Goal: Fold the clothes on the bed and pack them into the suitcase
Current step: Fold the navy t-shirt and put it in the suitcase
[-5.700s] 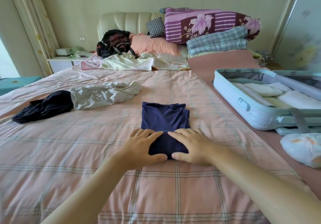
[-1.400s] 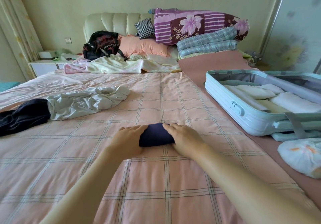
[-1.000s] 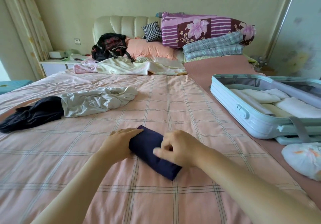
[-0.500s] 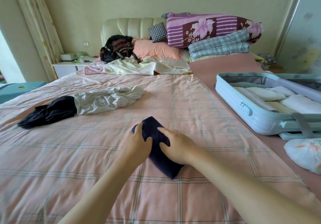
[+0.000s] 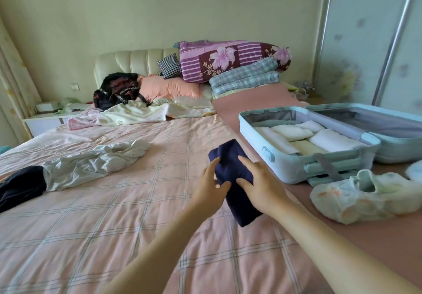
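Observation:
A rolled navy garment is lifted above the pink checked bed. My left hand grips its left side and my right hand grips its right side, thumbs on top. The light blue suitcase lies open on the right of the bed, with several folded white and cream clothes in its near half. A crumpled light grey garment and a black garment lie on the left of the bed.
A white and orange crumpled cloth lies beside the suitcase's near corner. Pillows, folded quilts, a black bag and a cream blanket are piled at the headboard. A bedside table stands at far left.
The flat navy garment was rolled into a compact bundle. Both hands then picked it up off the bed and carried it to the right, toward the suitcase.

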Motion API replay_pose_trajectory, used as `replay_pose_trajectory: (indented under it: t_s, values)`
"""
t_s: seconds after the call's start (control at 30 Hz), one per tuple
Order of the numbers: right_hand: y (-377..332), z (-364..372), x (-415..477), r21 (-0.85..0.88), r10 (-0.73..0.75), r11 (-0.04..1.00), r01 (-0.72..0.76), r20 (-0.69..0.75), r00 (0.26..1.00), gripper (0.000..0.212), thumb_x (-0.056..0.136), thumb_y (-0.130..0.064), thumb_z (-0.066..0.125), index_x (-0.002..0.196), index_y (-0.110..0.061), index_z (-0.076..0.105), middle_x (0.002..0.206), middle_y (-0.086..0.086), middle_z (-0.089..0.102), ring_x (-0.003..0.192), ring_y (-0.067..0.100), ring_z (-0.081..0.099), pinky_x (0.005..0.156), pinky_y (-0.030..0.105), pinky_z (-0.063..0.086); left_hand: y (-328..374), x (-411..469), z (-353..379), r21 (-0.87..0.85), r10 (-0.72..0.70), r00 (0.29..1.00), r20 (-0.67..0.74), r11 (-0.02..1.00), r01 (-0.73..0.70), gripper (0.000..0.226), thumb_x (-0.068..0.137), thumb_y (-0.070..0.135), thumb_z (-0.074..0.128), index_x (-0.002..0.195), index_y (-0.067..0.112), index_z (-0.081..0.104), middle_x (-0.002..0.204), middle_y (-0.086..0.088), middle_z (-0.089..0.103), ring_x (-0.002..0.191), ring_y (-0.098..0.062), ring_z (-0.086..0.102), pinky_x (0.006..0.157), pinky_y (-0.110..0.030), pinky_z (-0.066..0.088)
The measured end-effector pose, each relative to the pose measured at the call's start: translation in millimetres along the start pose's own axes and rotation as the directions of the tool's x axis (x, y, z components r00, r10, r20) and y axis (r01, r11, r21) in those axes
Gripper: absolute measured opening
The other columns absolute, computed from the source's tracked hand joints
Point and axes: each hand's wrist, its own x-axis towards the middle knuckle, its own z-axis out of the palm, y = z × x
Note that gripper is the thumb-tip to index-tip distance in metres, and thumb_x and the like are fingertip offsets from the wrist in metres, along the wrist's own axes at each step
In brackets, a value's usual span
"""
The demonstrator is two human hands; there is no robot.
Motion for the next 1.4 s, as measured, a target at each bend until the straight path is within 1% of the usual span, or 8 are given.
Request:
replay_pose_trajectory:
  t_s: [0.1,0.33,0.53,0.7,0.93,1.1,1.23,1.4]
  values:
    - [36,-22,3,-0.079,0.048,0.996,-0.051,-0.038,0.998,0.060,0.097,-0.036,0.060,0.152,-0.039,0.035,0.144,-0.004,0.043,0.130,0.019,0.048,0.102,0.034,0.040,15,17,37,0.125,-0.023,0.996,0.081,0.992,0.012,0.064,0.095,0.022,0.057,0.151,0.034,0.028,0.137,-0.013,0.053,0.078,-0.006,0.059,0.064,-0.018,0.044]
    - [89,-27,5,-0.335,0.150,0.937,-0.103,0.117,0.982,0.050,0.100,-0.049,0.045,0.148,-0.034,0.045,0.146,0.005,0.043,0.135,0.025,0.042,0.107,0.038,0.040,17,28,81,0.642,0.020,0.985,0.171,0.757,-0.126,0.045,0.101,0.037,0.041,0.144,0.023,0.039,0.148,-0.002,0.032,0.132,-0.025,0.038,0.108,-0.040,0.035]
    - [80,-24,5,-0.451,-0.047,0.892,0.037,-0.011,0.999,0.043,0.094,-0.041,0.034,0.120,-0.023,0.064,0.124,0.000,0.057,0.117,0.027,0.054,0.091,0.038,0.044,34,64,96,0.655,0.124,0.938,0.325,0.686,-0.318,0.050,0.102,0.023,0.034,0.151,0.026,0.031,0.158,0.007,0.026,0.142,-0.020,0.029,0.115,-0.039,0.026]
    - [94,-30,3,-0.237,0.082,0.971,-0.042,0.164,0.983,0.050,0.103,-0.041,0.041,0.151,-0.027,0.040,0.159,-0.003,0.034,0.141,0.022,0.039,0.114,0.037,0.031,21,93,101,0.658,-0.084,0.893,0.443,0.707,-0.259,0.047,0.098,0.039,0.030,0.141,0.031,0.048,0.151,0.006,0.042,0.139,-0.019,0.036,0.114,-0.044,0.028]
    - [91,-27,14,-0.408,-0.094,0.907,0.100,0.036,0.995,0.031,0.097,-0.040,0.049,0.115,-0.022,0.066,0.121,-0.002,0.063,0.111,0.025,0.058,0.094,0.037,0.044,3,84,99,0.705,-0.084,0.954,0.289,0.693,-0.152,0.044,0.102,0.045,0.024,0.141,0.036,0.043,0.141,-0.003,0.047,0.131,-0.025,0.038,0.111,-0.042,0.029]
    - [76,-23,10,-0.372,-0.079,0.919,0.130,0.150,0.986,0.046,0.096,-0.049,0.045,0.139,-0.034,0.052,0.136,-0.004,0.057,0.124,0.024,0.047,0.105,0.039,0.039,-9,72,87,0.615,-0.084,0.944,0.321,0.776,-0.140,0.075,0.087,0.059,0.014,0.153,0.027,0.030,0.158,0.002,0.031,0.143,-0.024,0.027,0.118,-0.043,0.023]
    - [62,-23,12,-0.519,0.007,0.850,0.088,0.179,0.984,0.047,0.096,-0.053,0.041,0.134,-0.029,0.055,0.137,-0.001,0.053,0.127,0.024,0.043,0.105,0.043,0.034,-7,63,64,0.563,-0.057,0.967,0.248,0.821,-0.096,0.051,0.101,0.047,0.031,0.148,0.028,0.038,0.151,0.003,0.042,0.136,-0.021,0.038,0.112,-0.043,0.032]
    - [10,-2,26,-0.271,-0.041,0.961,0.058,0.066,0.997,0.038,0.096,-0.042,0.048,0.128,-0.028,0.063,0.131,-0.004,0.060,0.124,0.023,0.052,0.104,0.039,0.040,-12,55,-7,0.585,0.040,0.988,0.147,0.802,-0.119,0.045,0.102,0.047,0.039,0.142,0.029,0.047,0.139,0.005,0.055,0.127,-0.017,0.049,0.104,-0.036,0.039]
